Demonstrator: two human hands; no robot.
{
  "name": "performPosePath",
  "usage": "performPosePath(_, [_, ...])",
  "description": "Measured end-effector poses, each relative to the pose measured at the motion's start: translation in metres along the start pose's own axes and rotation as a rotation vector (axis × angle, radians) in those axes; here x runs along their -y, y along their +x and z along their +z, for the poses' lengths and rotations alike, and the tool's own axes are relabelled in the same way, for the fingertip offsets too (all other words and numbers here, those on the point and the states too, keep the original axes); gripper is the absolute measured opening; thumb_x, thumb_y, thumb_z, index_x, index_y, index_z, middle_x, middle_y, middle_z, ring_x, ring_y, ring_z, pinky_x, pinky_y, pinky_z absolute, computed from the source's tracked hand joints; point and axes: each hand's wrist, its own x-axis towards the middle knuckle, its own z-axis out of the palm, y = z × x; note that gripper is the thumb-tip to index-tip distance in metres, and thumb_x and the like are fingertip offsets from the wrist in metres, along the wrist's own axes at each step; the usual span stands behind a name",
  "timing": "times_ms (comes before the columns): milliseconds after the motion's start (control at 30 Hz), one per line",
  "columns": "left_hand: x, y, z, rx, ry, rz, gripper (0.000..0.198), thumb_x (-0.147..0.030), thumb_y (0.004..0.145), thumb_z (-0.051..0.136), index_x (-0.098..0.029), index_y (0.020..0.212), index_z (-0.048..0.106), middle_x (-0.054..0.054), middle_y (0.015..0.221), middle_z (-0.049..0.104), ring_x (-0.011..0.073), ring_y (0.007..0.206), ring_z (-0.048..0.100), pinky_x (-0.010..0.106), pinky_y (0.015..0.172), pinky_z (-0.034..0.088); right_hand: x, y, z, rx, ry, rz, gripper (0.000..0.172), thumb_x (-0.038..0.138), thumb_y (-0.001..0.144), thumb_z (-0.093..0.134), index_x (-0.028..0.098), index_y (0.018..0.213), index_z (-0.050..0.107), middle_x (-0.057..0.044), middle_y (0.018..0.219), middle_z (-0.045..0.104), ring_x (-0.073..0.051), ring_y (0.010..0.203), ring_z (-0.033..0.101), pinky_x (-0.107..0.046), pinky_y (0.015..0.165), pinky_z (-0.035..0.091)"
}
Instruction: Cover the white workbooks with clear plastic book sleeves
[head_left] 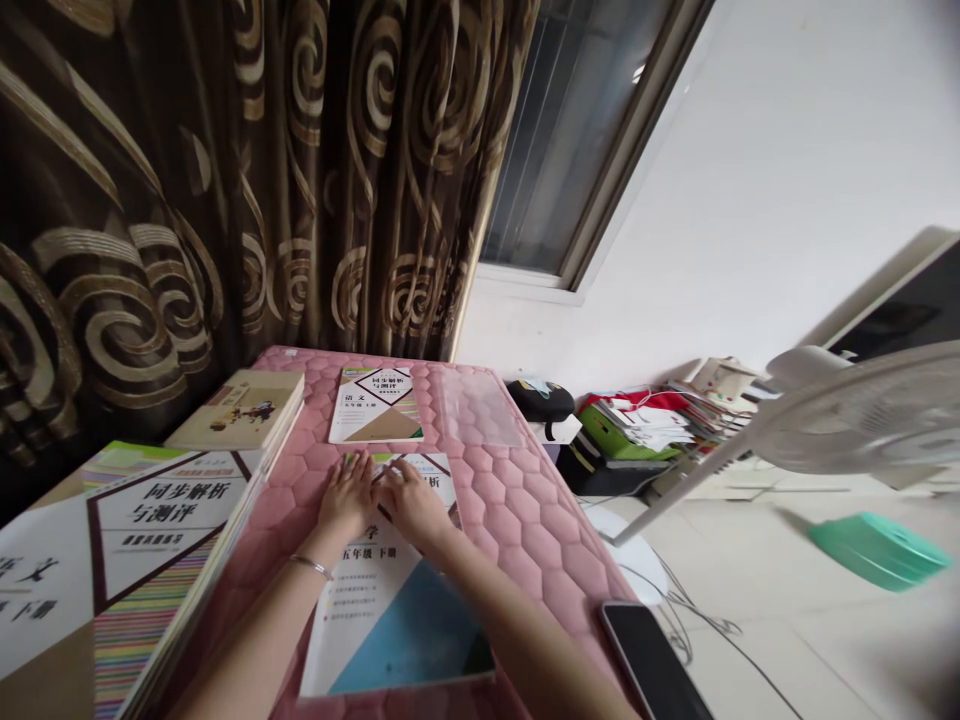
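My left hand lies flat at the top edge of a white school workbook, partly on the pink quilted mat. A thin silver bracelet circles that wrist. My right hand rests beside it on the workbook's upper part, covering some of the cover. Neither hand grips anything. Beyond the fingertips, a second workbook with a white and tan cover lies on the mat. A transparent plastic sleeve lies flat next to it.
A tall stack of workbooks and a cream book lie at the mat's left side. A black phone sits at the right edge. Beyond are a white fan, a heap of papers and bags, and a brown curtain.
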Motion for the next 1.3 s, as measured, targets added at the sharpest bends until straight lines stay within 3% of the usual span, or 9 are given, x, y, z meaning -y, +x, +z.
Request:
performPosePath(167, [0.002,-0.001,0.002,0.0,-0.003,0.034,0.055,-0.025,0.094,0.036,-0.012,0.146,0.044,0.014,0.154,0.039,0.028,0.143,0.036,0.049,0.119,0.025,-0.026,0.022,0.032,0.156,0.032,-0.008,0.062,0.048,0.102,0.025,0.011,0.153,0.031,-0.012,0.16,0.025,-0.026,0.149,0.017,-0.046,0.12,0.017])
performPosePath(333, [0.002,-0.001,-0.005,0.009,0.012,0.044,0.055,-0.029,0.096,0.029,-0.008,0.146,0.044,0.016,0.154,0.039,0.0274,0.144,0.035,0.047,0.12,0.023,-0.081,0.01,0.027,0.128,-0.014,0.194,0.066,0.046,0.103,0.02,0.004,0.153,0.024,-0.015,0.161,0.017,-0.024,0.15,0.013,-0.043,0.121,0.012])
performPosePath(433, [-0.004,0.003,-0.014,0.035,0.013,-0.011,0.055,-0.027,0.095,0.031,-0.009,0.145,0.045,0.015,0.154,0.039,0.0285,0.144,0.034,0.049,0.12,0.023,-0.091,0.008,0.028,0.097,-0.043,0.225,0.066,0.045,0.102,0.021,0.004,0.153,0.025,-0.014,0.161,0.019,-0.023,0.15,0.014,-0.043,0.121,0.01])
performPosePath(533, [-0.033,0.001,-0.022,0.06,0.007,-0.081,0.054,-0.025,0.093,0.033,-0.008,0.143,0.047,0.019,0.152,0.041,0.0322,0.141,0.039,0.055,0.117,0.024,-0.088,0.009,0.031,0.076,-0.055,0.226,0.065,0.044,0.102,0.023,0.004,0.153,0.026,-0.014,0.16,0.021,-0.023,0.15,0.016,-0.042,0.121,0.01])
performPosePath(733, [-0.1,-0.059,-0.018,0.014,-0.068,0.062,0.058,-0.027,0.091,0.039,-0.009,0.146,0.042,0.017,0.155,0.037,0.0286,0.144,0.035,0.049,0.116,0.03,-0.084,0.008,0.031,0.1,-0.072,0.221,0.063,0.042,0.102,0.022,0.005,0.153,0.025,-0.014,0.161,0.019,-0.022,0.15,0.014,-0.042,0.121,0.01])
performPosePath(933, [-0.052,-0.128,-0.027,-0.104,-0.014,0.109,0.056,-0.031,0.094,0.037,-0.016,0.148,0.041,0.011,0.155,0.039,0.0237,0.142,0.038,0.044,0.118,0.029,-0.086,0.009,0.021,0.149,-0.047,0.238,0.065,0.044,0.102,0.021,0.005,0.154,0.022,-0.013,0.162,0.015,-0.022,0.15,0.012,-0.041,0.121,0.01])
performPosePath(1100, [-0.033,-0.137,-0.034,-0.119,0.022,0.091,0.054,-0.032,0.096,0.032,-0.014,0.143,0.048,0.012,0.153,0.04,0.0249,0.14,0.042,0.045,0.114,0.035,-0.05,-0.002,0.011,0.071,-0.068,0.254,0.06,0.035,0.101,0.027,0.001,0.152,0.028,-0.017,0.162,0.012,-0.026,0.151,0.007,-0.046,0.121,0.01])
performPosePath(1167, [-0.035,-0.136,-0.033,-0.125,0.02,0.1,0.053,-0.032,0.095,0.033,-0.013,0.142,0.05,0.013,0.152,0.042,0.0261,0.139,0.043,0.046,0.114,0.035,-0.017,-0.02,0.016,-0.008,-0.047,0.193,0.058,0.03,0.1,0.029,0.0,0.15,0.031,-0.018,0.161,0.013,-0.027,0.151,0.008,-0.047,0.121,0.011])
performPosePath(1300, [-0.034,-0.135,-0.031,-0.144,0.011,0.151,0.052,-0.027,0.093,0.034,-0.011,0.139,0.054,0.015,0.149,0.046,0.0267,0.139,0.043,0.045,0.115,0.034,0.033,-0.076,0.032,0.054,0.077,0.011,0.057,0.037,0.103,0.023,0.01,0.152,0.032,-0.012,0.161,0.019,-0.025,0.15,0.014,-0.045,0.121,0.019])
